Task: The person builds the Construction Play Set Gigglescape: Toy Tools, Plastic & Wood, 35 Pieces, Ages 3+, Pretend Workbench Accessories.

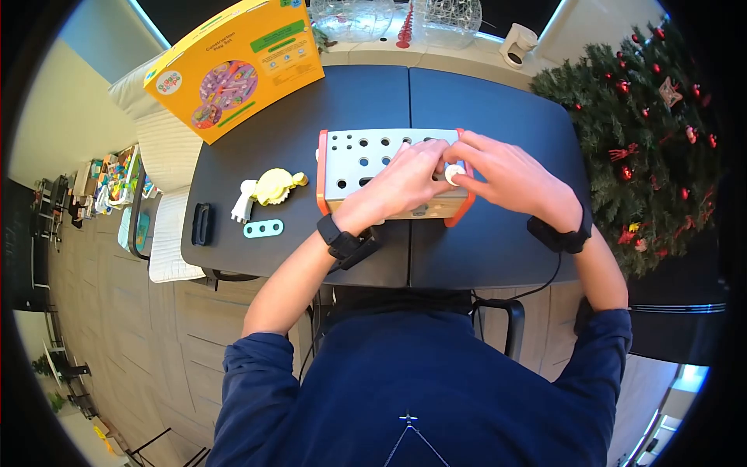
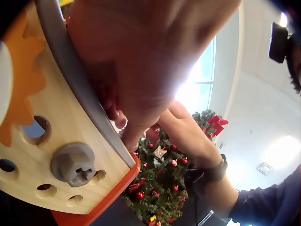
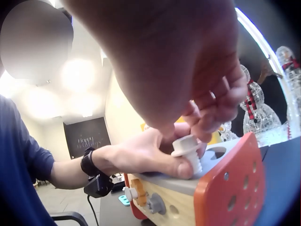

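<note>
A white plastic toy bolt (image 3: 185,145) with a threaded shank stands tilted over the right end of the toy workbench (image 1: 334,159). My left hand (image 1: 408,177) lies across the bench's grey perforated top, its thumb against the shank and fingers curled behind it. From the right, my right hand (image 1: 510,177) pinches around the bolt's head with thumb and fingers. The bench has orange-red end panels and a wooden front. A grey bolt (image 2: 74,165) sits in a hole of that front, near an orange gear (image 2: 23,75).
On the left of the black table (image 1: 311,257) lie a yellow and white toy piece (image 1: 272,187), a light-blue strip with three holes (image 1: 263,228) and a black case (image 1: 202,224). A yellow box (image 1: 233,70) stands at the back left. A decorated Christmas tree (image 1: 638,140) borders the right side.
</note>
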`<state>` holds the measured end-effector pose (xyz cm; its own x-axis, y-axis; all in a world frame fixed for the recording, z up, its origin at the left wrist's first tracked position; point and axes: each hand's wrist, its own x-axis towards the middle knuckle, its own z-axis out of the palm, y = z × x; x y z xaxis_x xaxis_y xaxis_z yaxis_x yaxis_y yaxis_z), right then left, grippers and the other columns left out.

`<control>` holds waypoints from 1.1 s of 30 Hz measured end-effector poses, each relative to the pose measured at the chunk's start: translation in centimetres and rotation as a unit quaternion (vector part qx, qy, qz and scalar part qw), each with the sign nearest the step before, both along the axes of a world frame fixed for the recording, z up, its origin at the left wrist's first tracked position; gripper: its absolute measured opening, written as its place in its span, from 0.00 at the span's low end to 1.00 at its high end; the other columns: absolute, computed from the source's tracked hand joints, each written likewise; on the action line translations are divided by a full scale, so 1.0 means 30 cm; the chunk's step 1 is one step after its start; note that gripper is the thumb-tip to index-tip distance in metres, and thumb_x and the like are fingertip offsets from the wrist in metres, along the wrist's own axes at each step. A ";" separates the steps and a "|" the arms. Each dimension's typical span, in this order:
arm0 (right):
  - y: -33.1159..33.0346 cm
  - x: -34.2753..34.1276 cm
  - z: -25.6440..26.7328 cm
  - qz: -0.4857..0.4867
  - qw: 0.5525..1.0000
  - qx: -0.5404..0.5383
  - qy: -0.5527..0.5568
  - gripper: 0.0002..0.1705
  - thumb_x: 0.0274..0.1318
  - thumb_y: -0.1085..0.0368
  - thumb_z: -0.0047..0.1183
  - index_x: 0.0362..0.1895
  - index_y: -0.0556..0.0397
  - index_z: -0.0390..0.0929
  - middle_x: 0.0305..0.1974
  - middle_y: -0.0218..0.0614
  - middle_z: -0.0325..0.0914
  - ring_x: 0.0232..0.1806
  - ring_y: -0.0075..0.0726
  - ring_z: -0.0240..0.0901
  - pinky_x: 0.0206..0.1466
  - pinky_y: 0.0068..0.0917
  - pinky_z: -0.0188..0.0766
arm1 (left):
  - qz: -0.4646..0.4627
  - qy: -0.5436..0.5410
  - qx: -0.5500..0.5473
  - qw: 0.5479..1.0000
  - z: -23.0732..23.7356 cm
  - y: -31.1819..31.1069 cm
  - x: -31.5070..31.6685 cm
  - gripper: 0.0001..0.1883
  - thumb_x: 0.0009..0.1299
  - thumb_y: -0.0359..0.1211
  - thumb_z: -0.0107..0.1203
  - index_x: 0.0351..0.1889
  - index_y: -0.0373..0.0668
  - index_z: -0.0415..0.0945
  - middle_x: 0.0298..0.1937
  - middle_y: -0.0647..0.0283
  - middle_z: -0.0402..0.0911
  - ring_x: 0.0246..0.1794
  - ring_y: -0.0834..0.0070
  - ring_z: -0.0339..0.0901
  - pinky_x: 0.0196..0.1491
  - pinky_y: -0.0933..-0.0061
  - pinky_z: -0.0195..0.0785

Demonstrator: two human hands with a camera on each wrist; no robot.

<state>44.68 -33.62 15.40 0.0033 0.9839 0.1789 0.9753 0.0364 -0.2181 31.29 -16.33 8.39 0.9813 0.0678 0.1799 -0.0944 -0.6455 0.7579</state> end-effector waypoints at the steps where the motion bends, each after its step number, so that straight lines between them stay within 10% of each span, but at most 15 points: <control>1: -0.007 0.012 -0.015 0.034 0.998 0.035 0.027 0.13 0.77 0.53 0.54 0.54 0.46 0.80 0.29 0.44 0.85 0.33 0.64 0.83 0.38 0.52 0.78 | -0.006 0.002 -0.007 1.000 0.007 0.006 -0.004 0.18 0.72 0.34 0.69 0.55 0.36 0.78 0.48 0.50 0.85 0.47 0.50 0.81 0.51 0.52 0.73; 12: 0.036 -0.029 0.031 -0.135 0.962 -0.212 -0.102 0.13 0.77 0.53 0.54 0.52 0.47 0.80 0.28 0.44 0.84 0.33 0.64 0.82 0.38 0.51 0.77 | 0.013 -0.040 0.037 0.998 0.000 -0.017 -0.013 0.19 0.72 0.35 0.68 0.56 0.41 0.76 0.54 0.53 0.85 0.54 0.52 0.79 0.59 0.53 0.67; 16: -0.004 -0.001 0.036 0.007 0.996 -0.030 0.081 0.11 0.72 0.60 0.60 0.51 0.51 0.80 0.26 0.42 0.77 0.33 0.59 0.79 0.37 0.47 0.74 | -0.008 0.005 -0.005 1.000 0.016 0.002 -0.017 0.17 0.73 0.34 0.67 0.53 0.41 0.74 0.48 0.55 0.82 0.49 0.51 0.77 0.59 0.53 0.66; 21: 0.019 -0.003 0.060 -0.042 0.982 -0.138 0.123 0.12 0.76 0.55 0.55 0.47 0.51 0.82 0.26 0.43 0.81 0.32 0.61 0.81 0.39 0.50 0.78 | -0.021 -0.003 -0.011 1.000 0.003 0.017 -0.025 0.18 0.73 0.33 0.67 0.56 0.42 0.74 0.49 0.55 0.83 0.48 0.53 0.77 0.60 0.54 0.66; 27: 0.042 -0.036 -0.001 -0.077 0.956 -0.184 -0.214 0.15 0.76 0.53 0.54 0.41 0.47 0.86 0.27 0.44 0.83 0.24 0.59 0.81 0.31 0.48 0.77 | 0.014 -0.022 0.005 1.000 0.040 -0.029 -0.034 0.35 0.71 0.35 0.69 0.75 0.43 0.69 0.56 0.54 0.85 0.51 0.52 0.81 0.63 0.54 0.65; 30: 0.041 -0.042 0.036 -0.124 0.976 -0.142 -0.105 0.15 0.76 0.53 0.55 0.42 0.48 0.85 0.24 0.42 0.80 0.26 0.60 0.81 0.33 0.50 0.79 | 0.008 -0.071 -0.018 0.997 -0.021 -0.009 -0.015 0.36 0.70 0.33 0.69 0.76 0.42 0.67 0.55 0.53 0.85 0.52 0.52 0.81 0.62 0.54 0.68; 33: 0.030 -0.006 -0.002 0.035 0.999 0.024 0.013 0.14 0.75 0.53 0.56 0.45 0.50 0.82 0.24 0.42 0.80 0.28 0.63 0.80 0.35 0.50 0.77 | -0.023 0.018 -0.066 0.997 0.032 0.016 -0.031 0.38 0.71 0.34 0.69 0.78 0.42 0.66 0.57 0.52 0.84 0.54 0.54 0.82 0.60 0.55 0.71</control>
<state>44.51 -32.72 15.35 -0.0607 0.9722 0.2263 0.9640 0.1159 -0.2393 30.36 -15.86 9.35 0.9897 0.0425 0.1368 -0.0931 -0.5351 0.8396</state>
